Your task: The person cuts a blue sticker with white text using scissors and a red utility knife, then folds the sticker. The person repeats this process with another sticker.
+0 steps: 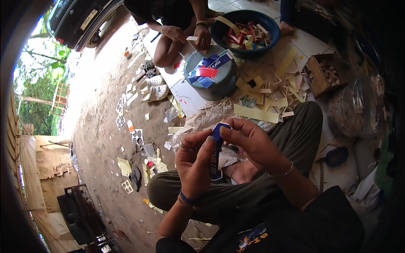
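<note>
Above my crossed legs, both hands hold a narrow blue strip [216, 133] with pale lettering and a light edge, standing roughly upright. It looks like printed card or thin board, but I cannot tell its exact kind. My left hand [195, 162] is closed on it, thumb against its face and fingers behind. The fingers and thumb of my right hand [249, 141] pinch its upper end. Its middle is partly hidden by my left thumb, and its lower end [216, 175] shows below.
Ahead, an upturned basin [215, 90] carries blue and red strips. A co-worker's hands [201, 36] hold a pale piece behind it. A dark tub [274, 40] of coloured pieces, a cardboard box [316, 76] and yellow scraps [257, 113] lie ahead right. Clogs [155, 92] stand left.
</note>
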The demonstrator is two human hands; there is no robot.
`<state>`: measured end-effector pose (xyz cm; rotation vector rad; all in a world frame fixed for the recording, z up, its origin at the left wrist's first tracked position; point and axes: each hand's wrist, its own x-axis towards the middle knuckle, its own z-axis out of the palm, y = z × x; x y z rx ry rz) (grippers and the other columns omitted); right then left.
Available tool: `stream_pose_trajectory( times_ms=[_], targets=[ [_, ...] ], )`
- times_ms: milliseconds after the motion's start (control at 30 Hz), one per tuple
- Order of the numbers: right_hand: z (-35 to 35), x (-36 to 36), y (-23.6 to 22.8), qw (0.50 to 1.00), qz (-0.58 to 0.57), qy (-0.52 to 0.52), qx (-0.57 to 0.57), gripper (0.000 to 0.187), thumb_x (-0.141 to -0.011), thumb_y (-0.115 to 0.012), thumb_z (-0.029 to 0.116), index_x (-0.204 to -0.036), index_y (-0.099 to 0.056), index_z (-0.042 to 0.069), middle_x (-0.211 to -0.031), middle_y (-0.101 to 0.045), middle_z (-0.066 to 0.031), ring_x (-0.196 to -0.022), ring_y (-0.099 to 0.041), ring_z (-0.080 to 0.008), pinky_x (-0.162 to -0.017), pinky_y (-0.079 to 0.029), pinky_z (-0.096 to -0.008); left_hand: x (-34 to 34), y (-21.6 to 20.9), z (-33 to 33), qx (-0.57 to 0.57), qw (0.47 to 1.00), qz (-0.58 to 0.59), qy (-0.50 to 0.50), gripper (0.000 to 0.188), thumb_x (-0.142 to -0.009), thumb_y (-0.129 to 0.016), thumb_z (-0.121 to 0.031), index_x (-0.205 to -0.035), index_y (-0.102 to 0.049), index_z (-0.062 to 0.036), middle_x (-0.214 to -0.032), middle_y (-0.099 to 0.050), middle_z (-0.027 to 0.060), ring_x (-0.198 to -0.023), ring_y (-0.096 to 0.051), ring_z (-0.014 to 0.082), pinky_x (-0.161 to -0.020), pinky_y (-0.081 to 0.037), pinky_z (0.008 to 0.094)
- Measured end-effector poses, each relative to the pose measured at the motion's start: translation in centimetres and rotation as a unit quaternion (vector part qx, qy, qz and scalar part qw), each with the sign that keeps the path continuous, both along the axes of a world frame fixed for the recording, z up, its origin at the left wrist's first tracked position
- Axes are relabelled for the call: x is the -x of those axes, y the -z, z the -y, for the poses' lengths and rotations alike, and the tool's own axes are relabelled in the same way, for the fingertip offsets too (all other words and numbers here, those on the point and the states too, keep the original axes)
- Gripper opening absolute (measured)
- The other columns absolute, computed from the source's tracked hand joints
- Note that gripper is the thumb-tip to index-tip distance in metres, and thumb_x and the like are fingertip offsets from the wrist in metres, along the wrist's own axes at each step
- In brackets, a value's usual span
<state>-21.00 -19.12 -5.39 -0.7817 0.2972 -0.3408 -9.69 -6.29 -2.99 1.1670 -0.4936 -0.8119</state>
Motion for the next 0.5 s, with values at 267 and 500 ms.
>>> stream_pose_trajectory(
  times_ms=[267, 500],
  targets=[
    [-1.0, -0.9, 3.0, 0.999, -0.021, -0.018, -0.033, 0.031, -0.101, -0.067, 0.033, -0.113, -0.069, 0.005, -0.1, -0.069, 0.0016, -0.089, -0.058, -0.0041, -0.082, -0.048, -0.0221, 0.0, 1.0, -0.2, 0.013, 0.991, -0.133, -0.026, 0.019, -0.101, -0.064, -0.01, -0.117, -0.059, -0.0015, -0.112, -0.07, 0.011, -0.097, -0.067, 0.0125, -0.085, -0.054, 0.0266],
    [-1.7, -1.2, 3.0, 0.988, -0.045, -0.013, -0.147, 0.027, -0.102, -0.066, 0.036, -0.106, -0.071, 0.01, -0.102, -0.07, 0.003, -0.09, -0.06, -0.0057, -0.083, -0.047, -0.0247, -0.3, 1.1, -0.8, 0.029, 0.973, -0.23, -0.005, 0.02, -0.105, -0.057, -0.014, -0.122, -0.059, -0.0027, -0.113, -0.068, 0.008, -0.096, -0.068, 0.0145, -0.086, -0.057, 0.0308]
  ],
)
